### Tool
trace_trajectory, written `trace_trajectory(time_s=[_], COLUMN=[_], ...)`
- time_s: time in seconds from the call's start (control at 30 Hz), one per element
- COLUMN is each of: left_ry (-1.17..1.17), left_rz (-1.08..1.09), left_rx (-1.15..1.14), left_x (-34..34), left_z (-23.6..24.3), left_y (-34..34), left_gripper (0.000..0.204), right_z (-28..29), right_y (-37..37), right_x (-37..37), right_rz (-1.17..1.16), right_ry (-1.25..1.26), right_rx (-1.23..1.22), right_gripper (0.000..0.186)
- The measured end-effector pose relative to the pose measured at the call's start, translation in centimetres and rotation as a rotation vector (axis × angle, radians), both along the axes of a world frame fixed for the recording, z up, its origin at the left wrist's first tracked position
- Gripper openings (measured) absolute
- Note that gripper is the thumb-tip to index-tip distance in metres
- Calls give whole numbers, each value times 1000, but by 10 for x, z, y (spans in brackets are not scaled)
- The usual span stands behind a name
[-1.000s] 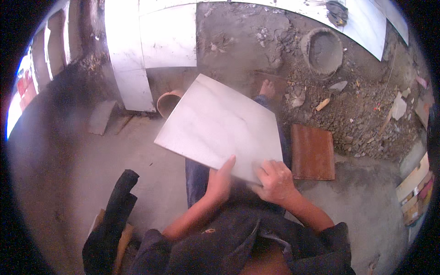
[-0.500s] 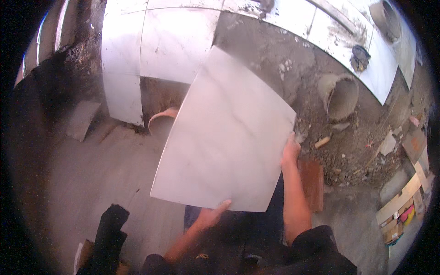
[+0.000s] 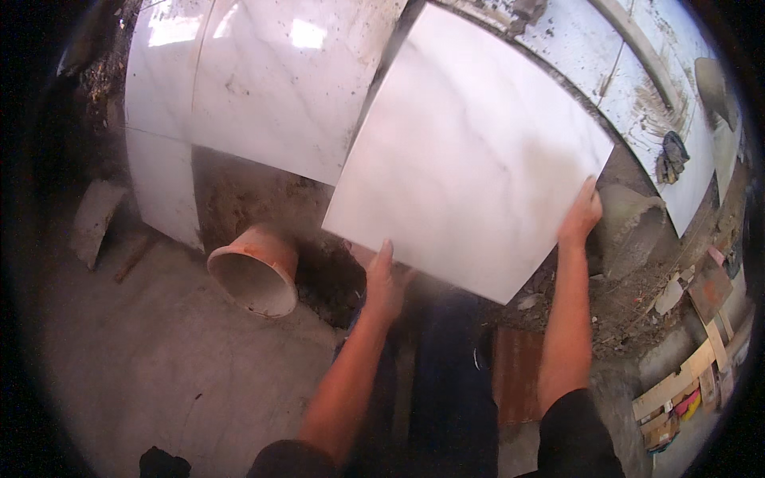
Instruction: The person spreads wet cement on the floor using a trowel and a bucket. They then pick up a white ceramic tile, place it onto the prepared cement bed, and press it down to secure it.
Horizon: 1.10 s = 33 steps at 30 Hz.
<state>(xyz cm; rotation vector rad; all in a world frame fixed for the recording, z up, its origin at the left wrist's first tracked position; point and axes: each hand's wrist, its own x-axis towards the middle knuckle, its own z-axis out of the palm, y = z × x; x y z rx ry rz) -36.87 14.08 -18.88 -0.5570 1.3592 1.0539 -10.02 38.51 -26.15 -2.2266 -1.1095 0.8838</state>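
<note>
A large square white marble-look tile [image 3: 470, 151] is held up in front of me, tilted like a diamond. My left hand [image 3: 384, 280] grips its lower edge from beneath. My right hand [image 3: 582, 213] holds its right edge near the corner. Behind the tile lie laid white tiles [image 3: 263, 88] on the floor, with a bare patch of mortar and dirt [image 3: 239, 199] below them. My legs in dark trousers show under the tile.
An orange bucket [image 3: 253, 271] lies on its side by the dirt patch. A grey bucket [image 3: 629, 227] stands at right, a dark rag [image 3: 672, 157] on the tiles beyond. A brown tile [image 3: 518, 374] lies by my leg; rubble and scraps at right; bare concrete at left.
The tile has been lifted higher and carried forward toward the laid tiles. My right hand slid from the lower edge to the right edge; the view tilted up.
</note>
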Motion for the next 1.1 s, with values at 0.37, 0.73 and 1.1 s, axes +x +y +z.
trace_trajectory(time_s=[0.37, 0.73, 1.1], left_ry=[222, 698, 314], left_rz=[-186, -1588, -1506], left_rx=[-185, -665, -579], left_x=[-17, -4, -22], left_z=[-99, -152, -89], left_y=[8, -50, 38], left_gripper=[111, 129, 128], right_z=[-59, -52, -70], right_y=[51, 51, 57], right_x=[-10, -18, 3], right_rz=[42, 79, 173], right_ry=[-6, -19, -239], right_rx=[101, 100, 69], right_gripper=[53, 52, 57])
